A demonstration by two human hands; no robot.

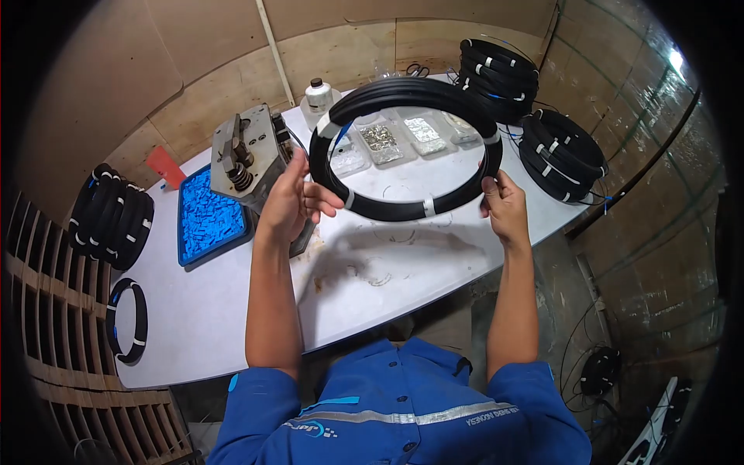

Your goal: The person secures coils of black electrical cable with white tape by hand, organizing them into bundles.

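Observation:
A coil of black cable (395, 210) bound with white tape is held up above the white table. My right hand (505, 208) grips its lower right side, with the thumb on the near face. My left hand (294, 200) is at the coil's lower left, fingers apart and palm turned toward it; the fingertips are at the coil's edge, and whether they touch it I cannot tell. A short blue piece (341, 135) shows inside the coil at the upper left.
A metal press (252, 155) stands beside a tray of blue parts (208, 217). Behind the coil are clear boxes of small metal parts (381, 144) and a bottle (318, 96). Coil stacks stand at left (112, 217) and right (562, 155). A single coil (140, 314) lies front left.

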